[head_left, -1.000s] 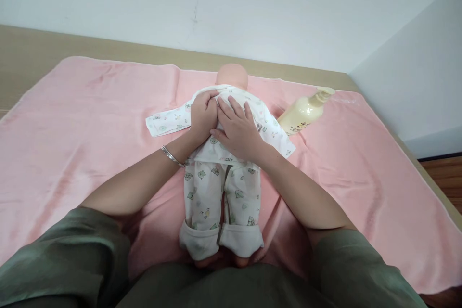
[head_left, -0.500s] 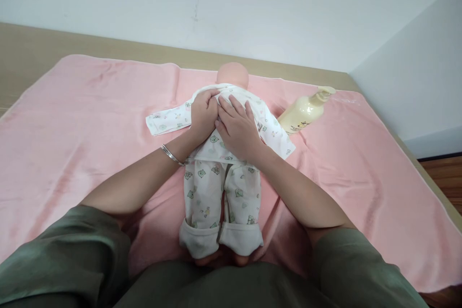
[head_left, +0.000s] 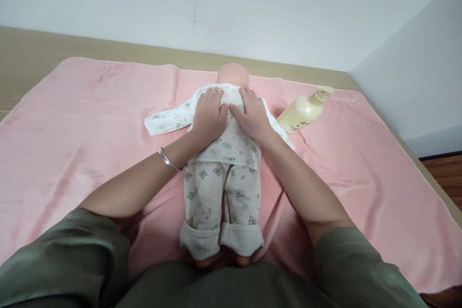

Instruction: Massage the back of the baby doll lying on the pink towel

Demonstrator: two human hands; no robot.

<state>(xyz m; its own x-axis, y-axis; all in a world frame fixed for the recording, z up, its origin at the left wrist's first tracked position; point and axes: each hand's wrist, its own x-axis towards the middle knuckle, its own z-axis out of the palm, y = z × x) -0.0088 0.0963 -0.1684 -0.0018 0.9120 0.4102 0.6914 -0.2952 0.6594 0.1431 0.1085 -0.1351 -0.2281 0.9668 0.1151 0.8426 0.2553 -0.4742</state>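
A baby doll point(head_left: 233, 74) lies face down with its head away from me and its feet close to my body. It wears a white patterned top point(head_left: 231, 147) and matching trousers point(head_left: 240, 195) with rolled cuffs. My left hand point(head_left: 210, 111) rests flat on the left side of the doll's upper back, a silver bangle on that wrist. On the right side of the upper back lies my right hand point(head_left: 252, 113), its thumb spread towards the left one. Both hands are open on the cloth, with a strip of the top showing between them.
A pale yellow pump bottle point(head_left: 302, 111) lies tilted on the blanket, right of the doll. The pink blanket point(head_left: 90, 130) covers most of the wooden surface point(head_left: 144, 50). A white wall point(head_left: 108, 0) rises behind, and another wall stands at the right.
My hands have moved apart, from close together at the middle of the doll's back to either side of it. The top looks smoother between them. The bottle stays in place.
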